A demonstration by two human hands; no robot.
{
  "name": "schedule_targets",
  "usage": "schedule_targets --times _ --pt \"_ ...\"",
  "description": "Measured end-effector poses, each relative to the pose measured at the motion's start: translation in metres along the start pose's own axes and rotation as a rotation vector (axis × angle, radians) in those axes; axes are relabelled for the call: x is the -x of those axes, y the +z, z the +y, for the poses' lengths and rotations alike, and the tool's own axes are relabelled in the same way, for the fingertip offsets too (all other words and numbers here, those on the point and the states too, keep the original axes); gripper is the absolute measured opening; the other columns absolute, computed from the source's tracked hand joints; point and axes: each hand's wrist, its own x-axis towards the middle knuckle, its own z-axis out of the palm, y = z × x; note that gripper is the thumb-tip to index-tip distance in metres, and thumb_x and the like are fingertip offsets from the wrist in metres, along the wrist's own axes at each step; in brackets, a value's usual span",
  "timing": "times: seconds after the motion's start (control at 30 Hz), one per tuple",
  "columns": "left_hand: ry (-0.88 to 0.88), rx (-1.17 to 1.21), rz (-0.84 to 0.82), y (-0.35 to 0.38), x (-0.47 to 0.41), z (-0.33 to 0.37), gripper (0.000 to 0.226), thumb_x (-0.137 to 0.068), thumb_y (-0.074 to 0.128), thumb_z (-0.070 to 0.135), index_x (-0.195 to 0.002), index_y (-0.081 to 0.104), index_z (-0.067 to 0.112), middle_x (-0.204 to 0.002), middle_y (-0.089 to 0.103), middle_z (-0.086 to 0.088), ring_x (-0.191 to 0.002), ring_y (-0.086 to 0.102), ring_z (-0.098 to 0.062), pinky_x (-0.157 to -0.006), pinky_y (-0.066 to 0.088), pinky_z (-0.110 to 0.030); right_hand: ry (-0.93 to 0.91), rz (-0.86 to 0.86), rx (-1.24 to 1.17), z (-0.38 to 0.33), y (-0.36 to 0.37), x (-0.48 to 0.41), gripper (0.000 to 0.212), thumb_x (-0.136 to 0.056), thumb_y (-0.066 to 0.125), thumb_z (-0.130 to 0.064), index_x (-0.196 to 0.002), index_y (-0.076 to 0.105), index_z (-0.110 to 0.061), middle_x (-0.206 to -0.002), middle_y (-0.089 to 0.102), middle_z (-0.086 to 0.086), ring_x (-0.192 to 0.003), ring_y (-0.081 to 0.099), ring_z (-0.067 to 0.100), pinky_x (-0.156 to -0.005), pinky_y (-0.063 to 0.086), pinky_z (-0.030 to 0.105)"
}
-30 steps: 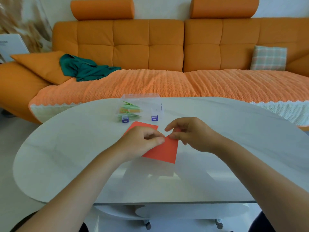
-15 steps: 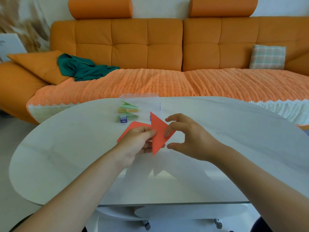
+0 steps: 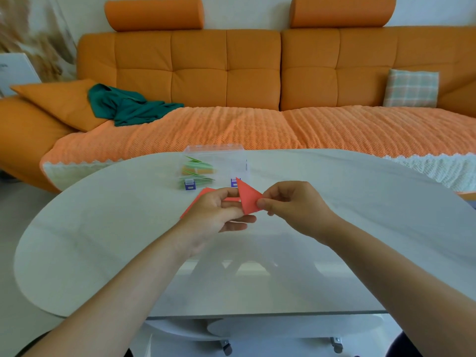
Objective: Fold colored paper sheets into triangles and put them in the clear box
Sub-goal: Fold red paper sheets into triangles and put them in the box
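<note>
Just right of centre in the frame, the red paper (image 3: 248, 199) is held slightly above the table (image 3: 103, 228), half folded, with one pointed flap standing up. The left hand (image 3: 216, 210) grips the lower part, its fingers curled under and over the sheet. The right hand (image 3: 291, 202) pinches the flap's right corner between thumb and forefinger. The clear box (image 3: 231, 161) sits just behind, higher in the frame, with green and orange folded pieces (image 3: 198, 166) already inside.

The worry, as I see it, is a crooked fold. With the sheet in the air and nothing flat beneath it, the corners could slip past each other, and the crease would set skewed. A pinch that tight could also crumple the tip. The box is close behind, so a careless reach could nudge it.

Half a second ago the right hand was loose, with fingers spread round the flap's edge, and now it has closed onto the corner. A second ago the sheet lay lower and flatter, a broad red shape between both hands. It has since been lifted and doubled into this narrower point.
</note>
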Motion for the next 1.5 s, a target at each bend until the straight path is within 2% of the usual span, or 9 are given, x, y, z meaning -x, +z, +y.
schedule_targets --times 0.13,0.23,0.33,0.47,0.77,1.13,1.23,1.33,1.5 --pt "0.012 -0.035 0.036 0.004 0.002 0.001 0.019 -0.097 0.059 0.012 -0.114 0.068 0.014 -0.103 0.076 -0.001 -0.097 0.072 -0.016 -0.079 0.061 -0.037 0.046 -0.041 -0.028 -0.003 -0.002 0.002 0.007 -0.087 0.075 -0.024 -0.083 0.076 -0.018 -0.074 0.074 0.0 -0.067 0.067 0.008 -0.065 0.052 0.024" --pt "0.089 -0.089 0.167 0.008 0.004 0.0 0.017 -0.094 0.068 0.016 -0.111 0.067 0.015 -0.096 0.077 -0.001 -0.078 0.073 -0.01 -0.059 0.053 -0.016 0.044 -0.084 0.0 -0.005 -0.003 0.003 0.007 -0.088 0.074 -0.025 -0.085 0.075 -0.018 -0.073 0.073 0.001 -0.067 0.067 0.009 -0.068 0.053 0.029" --pt "0.111 -0.1 0.211 0.01 0.004 -0.001 0.013 -0.096 0.065 0.011 -0.109 0.067 0.009 -0.094 0.077 -0.01 -0.064 0.071 -0.008 -0.051 0.046 -0.009 0.03 -0.078 0.008 -0.006 -0.004 0.003 0.006 -0.089 0.074 -0.024 -0.089 0.073 -0.018 -0.073 0.073 -0.001 -0.064 0.065 0.009 -0.067 0.052 0.029" --pt "0.116 -0.083 0.2 0.011 0.003 -0.002 0.01 -0.095 0.065 0.009 -0.104 0.069 0.006 -0.088 0.077 -0.01 -0.069 0.073 -0.011 -0.057 0.052 -0.013 0.05 -0.072 -0.027 -0.006 -0.003 0.003 0.015 -0.091 0.072 -0.025 -0.105 0.069 -0.022 -0.078 0.075 -0.003 -0.066 0.067 0.01 -0.065 0.054 0.029" --pt "0.199 -0.104 0.172 0.008 0.002 -0.003 0.027 -0.093 0.067 0.006 -0.117 0.063 0.018 -0.084 0.077 -0.009 -0.075 0.075 -0.023 -0.064 0.06 -0.027 0.143 -0.106 -0.07 -0.007 -0.008 0.001 0.01 -0.091 0.07 -0.021 -0.088 0.079 -0.018 -0.074 0.073 0.001 -0.065 0.062 0.007 -0.063 0.051 0.025" --pt "0.164 -0.189 0.225 0.003 0.0 -0.004 0.009 -0.087 0.074 0.006 -0.095 0.077 0.009 -0.072 0.075 -0.007 -0.062 0.074 -0.02 -0.053 0.052 -0.019 0.183 -0.197 -0.043 -0.002 -0.012 0.0 0.008 -0.091 0.07 -0.019 -0.09 0.077 -0.015 -0.079 0.074 0.0 -0.068 0.062 0.008 -0.067 0.048 0.028" --pt "0.137 -0.241 0.233 0.004 -0.002 -0.005 0.005 -0.085 0.075 0.007 -0.088 0.076 0.011 -0.07 0.075 -0.005 -0.062 0.073 -0.021 -0.056 0.056 -0.025 0.202 -0.195 -0.009 0.0 -0.011 -0.002 0.009 -0.09 0.071 -0.02 -0.084 0.078 -0.019 -0.074 0.072 -0.007 -0.066 0.059 0.006 -0.063 0.046 0.022" --pt "0.105 -0.373 0.208 0.003 -0.006 -0.012 0.004 -0.084 0.076 0.012 -0.082 0.076 0.016 -0.069 0.074 -0.001 -0.059 0.069 -0.012 -0.058 0.055 -0.023 0.224 -0.212 0.076 0.004 -0.009 -0.004 0.01 -0.087 0.072 -0.022 -0.08 0.078 -0.021 -0.075 0.071 -0.009 -0.067 0.057 0.005 -0.06 0.045 0.017" --pt "0.09 -0.701 0.151 0.005 -0.013 -0.029 0.007 -0.081 0.074 0.024 -0.076 0.075 0.028 -0.072 0.072 0.018 -0.067 0.063 0.006 -0.063 0.047 -0.016 0.174 -0.253 0.433 0.013 0.002 -0.006 0.01 -0.086 0.069 -0.03 -0.077 0.073 -0.03 -0.084 0.071 -0.013 -0.081 0.063 0.006 -0.069 0.049 0.019"
